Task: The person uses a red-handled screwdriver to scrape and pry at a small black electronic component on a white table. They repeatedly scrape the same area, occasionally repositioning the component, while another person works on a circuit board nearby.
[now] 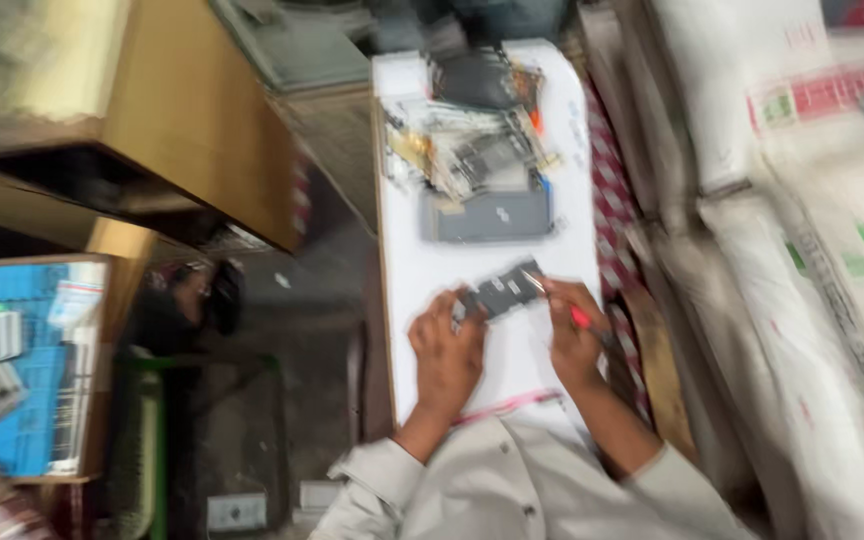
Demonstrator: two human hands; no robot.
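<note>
Head view, blurred by motion, looks down on a person seated at a narrow white board [472, 270]; the left hand [447, 355] lies palm down on the board, its fingers curled onto the near end of a dark flat phone part [500, 290], pinning it in place; the right hand [572, 335] is closed around a red-handled tool [580, 318], the tip of which meets the far end of that part; the part lies tilted across the board, between the two hands; beyond it, well apart, a grey rectangular phone shell [490, 215] lies flat; farther still sits a heap of loose parts and clear packets [472, 140], too smeared to tell apart; pale sleeves [512, 480] fill the bottom edge; white sacks [802, 250] stand to the right; a brown cabinet [182, 110] stands to the left.
</note>
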